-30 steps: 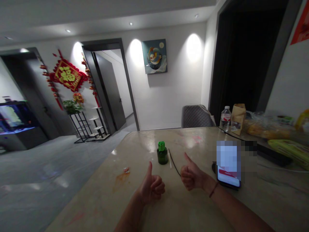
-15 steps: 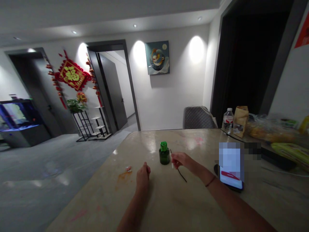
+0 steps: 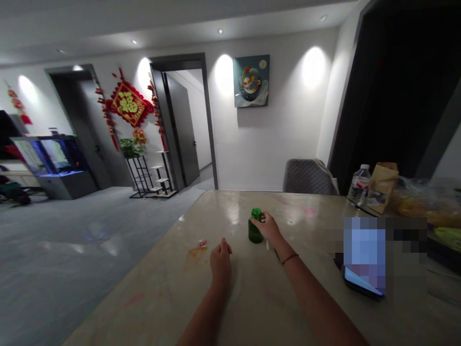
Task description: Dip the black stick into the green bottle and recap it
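Right grip (image 3: 269, 228) clasped round the green bottle (image 3: 254, 234), bottle upright mid-desk (image 3: 230, 307), left grip (image 3: 220, 255) loosely spread, resting on desk nearer the front edge

A small dark-green bottle (image 3: 254, 234) with a bright green cap (image 3: 256, 213) stands upright on the beige table (image 3: 252, 298).

I've got a beige marble table (image 3: 252, 307). Green bottle (image 3: 254, 231) stands mid-top. Orange stain (image 3: 195, 252) and a small scrap (image 3: 202, 242) sit at its 8 o'clock. Phone (image 3: 363, 288) lies flat at 4 o'clock. Water bottle (image 3: 359, 184) and paper bag (image 3: 382, 187) stand upright at 2 o'clock, side by side.
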Tool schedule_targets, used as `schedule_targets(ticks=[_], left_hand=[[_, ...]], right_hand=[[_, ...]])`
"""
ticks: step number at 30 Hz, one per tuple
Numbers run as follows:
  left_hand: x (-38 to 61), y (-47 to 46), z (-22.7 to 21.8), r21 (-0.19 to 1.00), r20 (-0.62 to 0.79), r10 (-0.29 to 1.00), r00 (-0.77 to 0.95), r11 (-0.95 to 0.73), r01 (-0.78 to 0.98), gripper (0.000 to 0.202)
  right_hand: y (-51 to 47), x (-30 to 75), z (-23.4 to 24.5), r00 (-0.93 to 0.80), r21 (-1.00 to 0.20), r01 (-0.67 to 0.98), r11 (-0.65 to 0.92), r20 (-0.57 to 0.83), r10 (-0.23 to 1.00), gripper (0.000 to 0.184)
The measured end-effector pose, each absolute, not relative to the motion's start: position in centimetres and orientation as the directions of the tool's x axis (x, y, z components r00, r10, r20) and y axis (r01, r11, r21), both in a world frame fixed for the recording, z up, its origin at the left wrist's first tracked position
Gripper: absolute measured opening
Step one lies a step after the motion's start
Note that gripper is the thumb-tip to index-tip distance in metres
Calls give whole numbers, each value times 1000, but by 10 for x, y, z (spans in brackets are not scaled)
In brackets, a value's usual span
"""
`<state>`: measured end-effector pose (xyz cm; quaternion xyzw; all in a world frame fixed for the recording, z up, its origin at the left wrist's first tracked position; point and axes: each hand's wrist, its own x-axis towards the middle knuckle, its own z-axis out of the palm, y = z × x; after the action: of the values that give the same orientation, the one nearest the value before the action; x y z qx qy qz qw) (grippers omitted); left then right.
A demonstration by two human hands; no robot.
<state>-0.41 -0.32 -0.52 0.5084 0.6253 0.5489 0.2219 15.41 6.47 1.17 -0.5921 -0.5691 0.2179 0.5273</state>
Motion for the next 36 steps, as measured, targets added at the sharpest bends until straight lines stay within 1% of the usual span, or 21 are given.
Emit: schedule_targets(ticks=[3, 6, 9, 10, 12, 15, 17, 19, 20, 23, 29, 32, 36], left_hand=[[-3, -2, -7, 920, 269, 883, -385, -118, 374, 45], [-3, -2, -7, 931, 254, 893, -373, -121, 344, 43], [-3, -2, -6, 951, 220, 906, -360, -117, 288, 42], [-3, -2, -6, 966, 192, 911, -366, -110, 233, 41], [-1, 0, -4, 994, 104, 919, -380, -86, 64, 33], [5, 4, 1, 983, -32, 932, -361, -36, -180, 22], [11, 6, 4, 936, -140, 944, -299, 28, -350, 24], [15, 7, 8, 843, -258, 947, -190, 125, -524, 27], [17, 6, 10, 796, -299, 946, -127, 174, -580, 30], [23, 1, 12, 726, -335, 941, 49, 291, -623, 41], [30, -17, 11, 685, -261, 892, 370, 441, -580, 61], [29, -21, 11, 671, -249, 868, 429, 474, -570, 61], [28, -22, 13, 656, -285, 871, 401, 482, -581, 50]], right_hand=[[61, 158, 12, 223, -847, 496, 190, 336, 915, 34], [58, 159, 16, 207, -826, 529, 196, 349, 914, 34], [56, 159, 22, 188, -843, 499, 202, 333, 924, 37], [54, 160, 24, 180, -854, 479, 204, 322, 929, 38], [51, 161, 30, 164, -873, 443, 203, 301, 939, 39], [43, 164, 43, 132, -887, 409, 215, 291, 947, 40], [37, 166, 54, 96, -887, 397, 237, 297, 950, 39], [30, 168, 64, 54, -881, 393, 262, 307, 950, 37], [27, 169, 69, 36, -876, 396, 275, 314, 949, 37], [17, 170, 79, -15, -853, 421, 310, 335, 942, 37], [3, 168, 84, -101, -790, 518, 327, 324, 941, 28], [-2, 167, 86, -134, -778, 543, 316, 291, 947, 25], [-6, 169, 89, -203, -782, 507, 363, 301, 932, 24]])
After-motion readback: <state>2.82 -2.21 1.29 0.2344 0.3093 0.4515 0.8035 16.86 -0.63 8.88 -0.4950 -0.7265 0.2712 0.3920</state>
